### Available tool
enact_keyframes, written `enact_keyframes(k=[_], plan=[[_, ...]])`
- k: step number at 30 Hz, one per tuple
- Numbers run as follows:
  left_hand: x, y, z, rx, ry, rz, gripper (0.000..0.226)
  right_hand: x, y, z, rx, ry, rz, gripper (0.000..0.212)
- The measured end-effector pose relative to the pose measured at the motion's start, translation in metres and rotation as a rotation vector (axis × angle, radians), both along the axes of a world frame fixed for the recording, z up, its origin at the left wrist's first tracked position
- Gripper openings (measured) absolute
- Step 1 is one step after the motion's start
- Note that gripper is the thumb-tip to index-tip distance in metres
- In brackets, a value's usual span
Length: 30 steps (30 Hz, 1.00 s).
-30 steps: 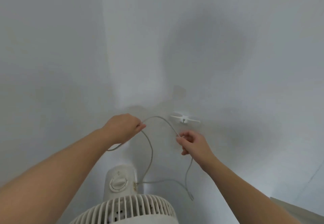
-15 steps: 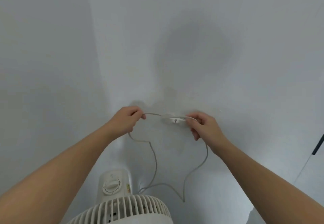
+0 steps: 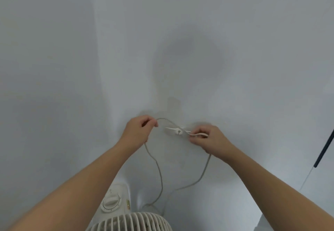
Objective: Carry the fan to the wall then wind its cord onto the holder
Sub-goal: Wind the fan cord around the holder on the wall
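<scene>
head view: the cord holder [image 3: 178,131] is a small white two-armed cleat fixed to the pale wall [image 3: 235,68], its long axis running left to right with a slight downward tilt toward the right, a screw showing at its middle. the grey cord [image 3: 159,173] arches up from left of the holder, crosses over the holder's middle and runs out along its right arm. below the holder the cord hangs in two loose strands that curve down and meet near the fan's [image 3: 126,218] rear housing. the white fan stands directly below the holder, close against the wall, its ribbed grille cut off by the bottom edge and its round control knob [image 3: 110,202] facing up just left of the hanging strands.

the left hand [image 3: 139,131] is left of the holder at about the same height, knuckles up, fingers curled closed and pinching the cord where the arch begins; the forearm reaches up from the lower left. the right hand [image 3: 209,138] is just right of the holder, touching its right arm, fingers curled and pinching the cord end against it, with another strand dropping from under the palm. well to the right of the holder a dark rod [image 3: 324,149] leans at the frame edge.
</scene>
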State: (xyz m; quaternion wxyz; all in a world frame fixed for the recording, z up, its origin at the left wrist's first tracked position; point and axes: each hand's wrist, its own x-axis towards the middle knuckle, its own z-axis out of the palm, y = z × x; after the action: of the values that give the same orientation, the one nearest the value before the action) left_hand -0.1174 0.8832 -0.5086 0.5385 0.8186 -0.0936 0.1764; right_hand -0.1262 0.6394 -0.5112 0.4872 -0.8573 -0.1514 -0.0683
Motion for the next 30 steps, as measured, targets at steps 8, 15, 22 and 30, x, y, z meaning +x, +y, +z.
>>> enact_keyframes(k=[8, 15, 22, 30], plan=[[-0.007, -0.014, 0.016, 0.006, -0.026, -0.174, 0.020, -0.004, 0.012, 0.017, 0.071, 0.209, 0.133, 0.021], [-0.003, 0.010, -0.022, 0.317, 0.112, -0.193, 0.020, -0.007, -0.009, 0.026, -0.415, -0.240, -0.060, 0.024], [0.003, 0.036, -0.035, 0.178, 0.131, -0.012, 0.025, -0.003, -0.047, 0.026, -0.299, -0.367, -0.392, 0.024], [0.014, 0.017, -0.048, 0.203, 0.400, -0.009, 0.030, -0.023, -0.043, 0.024, 0.090, -0.402, -0.584, 0.025]])
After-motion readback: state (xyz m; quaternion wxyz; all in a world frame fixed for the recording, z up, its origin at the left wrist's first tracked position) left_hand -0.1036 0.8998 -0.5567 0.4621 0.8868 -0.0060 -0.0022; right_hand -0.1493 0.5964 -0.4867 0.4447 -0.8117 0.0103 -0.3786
